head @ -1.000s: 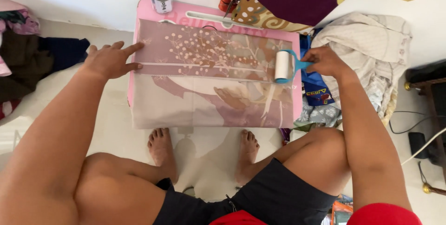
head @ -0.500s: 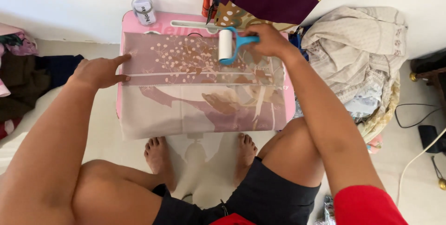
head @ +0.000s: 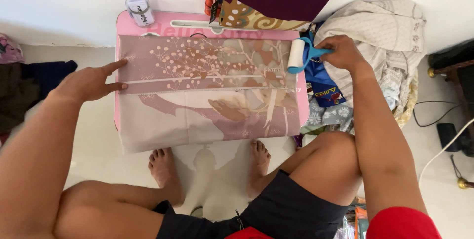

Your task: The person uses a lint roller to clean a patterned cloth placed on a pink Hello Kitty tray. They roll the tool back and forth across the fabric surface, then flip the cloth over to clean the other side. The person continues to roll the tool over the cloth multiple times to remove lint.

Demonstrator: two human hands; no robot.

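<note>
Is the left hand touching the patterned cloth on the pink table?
Touching. The head view shows the left hand with its fingertips pressed flat on the left edge of the patterned cloth, no gap visible.

Lint roller, white cylinder on blue plastic handle: upright at the cloth's right edge. Folded mauve floral-print cloth: spread flat over a pink table, front edge hanging over.
</note>
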